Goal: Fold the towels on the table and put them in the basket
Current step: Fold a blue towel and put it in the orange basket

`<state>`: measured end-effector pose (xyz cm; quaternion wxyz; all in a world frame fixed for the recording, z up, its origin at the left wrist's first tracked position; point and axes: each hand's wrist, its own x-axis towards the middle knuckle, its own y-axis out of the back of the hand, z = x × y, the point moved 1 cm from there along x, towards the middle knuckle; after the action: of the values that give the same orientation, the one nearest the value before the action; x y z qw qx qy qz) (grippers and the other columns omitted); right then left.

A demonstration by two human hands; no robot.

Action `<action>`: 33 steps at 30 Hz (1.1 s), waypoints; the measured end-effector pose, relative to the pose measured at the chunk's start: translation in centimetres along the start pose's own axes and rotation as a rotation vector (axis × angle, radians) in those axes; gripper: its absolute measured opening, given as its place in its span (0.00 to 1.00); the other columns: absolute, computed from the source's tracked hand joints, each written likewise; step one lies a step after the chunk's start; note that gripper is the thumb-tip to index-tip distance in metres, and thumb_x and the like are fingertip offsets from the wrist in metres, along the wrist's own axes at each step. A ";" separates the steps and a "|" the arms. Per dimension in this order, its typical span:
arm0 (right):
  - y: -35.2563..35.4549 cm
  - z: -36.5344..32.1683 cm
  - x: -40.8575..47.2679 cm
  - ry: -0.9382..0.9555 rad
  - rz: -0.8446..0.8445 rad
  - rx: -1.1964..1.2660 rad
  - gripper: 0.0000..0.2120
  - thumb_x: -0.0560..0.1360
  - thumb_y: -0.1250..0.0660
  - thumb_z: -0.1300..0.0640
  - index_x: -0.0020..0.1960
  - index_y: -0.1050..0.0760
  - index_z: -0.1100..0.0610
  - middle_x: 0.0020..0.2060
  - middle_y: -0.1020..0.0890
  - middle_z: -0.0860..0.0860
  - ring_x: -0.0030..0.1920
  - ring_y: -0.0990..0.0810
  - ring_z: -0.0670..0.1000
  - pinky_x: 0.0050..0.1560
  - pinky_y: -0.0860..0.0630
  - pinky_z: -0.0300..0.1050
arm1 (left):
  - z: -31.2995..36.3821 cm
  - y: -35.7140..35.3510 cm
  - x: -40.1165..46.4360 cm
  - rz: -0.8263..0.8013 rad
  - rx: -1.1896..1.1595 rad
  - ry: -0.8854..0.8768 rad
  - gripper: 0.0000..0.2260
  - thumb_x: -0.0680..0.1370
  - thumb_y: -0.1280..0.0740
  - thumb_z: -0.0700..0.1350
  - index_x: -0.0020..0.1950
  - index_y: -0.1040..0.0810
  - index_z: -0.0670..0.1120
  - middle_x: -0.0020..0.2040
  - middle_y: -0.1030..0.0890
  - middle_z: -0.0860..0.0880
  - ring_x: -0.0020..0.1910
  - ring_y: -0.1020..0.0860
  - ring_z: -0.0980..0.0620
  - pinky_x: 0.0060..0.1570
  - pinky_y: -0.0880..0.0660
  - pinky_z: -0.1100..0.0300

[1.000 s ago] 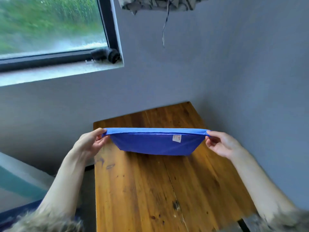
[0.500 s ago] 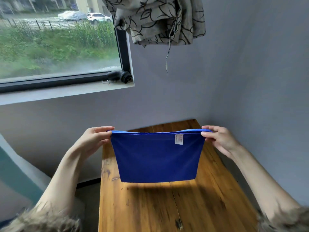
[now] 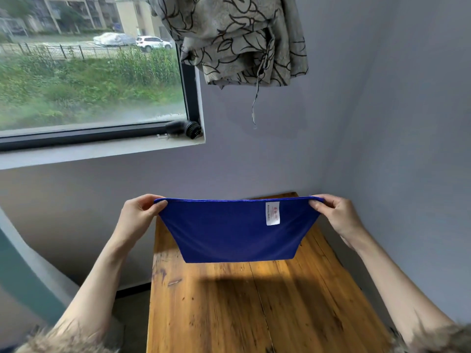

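Note:
A blue towel (image 3: 229,233) with a small white label near its upper right hangs in the air above the wooden table (image 3: 254,307), folded over and stretched flat between my hands. My left hand (image 3: 139,215) pinches its top left corner. My right hand (image 3: 334,212) pinches its top right corner. The towel's lower edge hangs clear of the tabletop and casts a shadow on it. No basket is in view.
The table stands in a corner, with grey walls behind it and to its right. A window with a sill (image 3: 102,151) is at the upper left. A patterned curtain (image 3: 237,39) with a dangling cord hangs above the table.
Both hands have lifted the towel off the table and hold it upright now. The view has tilted upward, showing more window and curtain.

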<state>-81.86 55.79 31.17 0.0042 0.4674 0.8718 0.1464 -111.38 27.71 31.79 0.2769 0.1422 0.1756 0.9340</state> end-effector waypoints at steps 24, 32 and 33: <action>0.7 -0.5 -0.2 -0.133 -0.044 0.171 0.08 0.76 0.37 0.67 0.44 0.22 0.57 0.41 0.20 0.55 0.42 0.23 0.49 0.37 0.24 0.33 | 0.4 1.2 -1.8 -0.365 -0.015 -0.045 0.09 0.75 0.34 0.32 0.47 0.18 0.44 0.45 0.18 0.48 0.40 0.21 0.61 0.42 0.27 0.72; 0.4 -0.7 0.3 -0.106 -0.028 0.134 0.09 0.76 0.38 0.67 0.44 0.22 0.57 0.39 0.20 0.54 0.41 0.23 0.48 0.37 0.24 0.31 | -0.6 0.6 -1.0 -0.367 0.168 -0.017 0.09 0.73 0.31 0.32 0.39 0.21 0.46 0.34 0.22 0.49 0.33 0.27 0.53 0.41 0.28 0.57; 0.4 -0.7 0.4 -0.100 -0.027 0.111 0.09 0.76 0.38 0.68 0.44 0.22 0.58 0.39 0.19 0.53 0.40 0.23 0.48 0.37 0.24 0.31 | -0.7 0.6 -0.9 -0.361 0.181 -0.017 0.09 0.73 0.31 0.32 0.38 0.21 0.46 0.34 0.22 0.50 0.33 0.26 0.53 0.41 0.28 0.56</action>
<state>-81.84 56.10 32.00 0.0240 0.4619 0.8835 0.0744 -111.16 26.51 31.27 0.4273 0.1404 0.2793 0.8483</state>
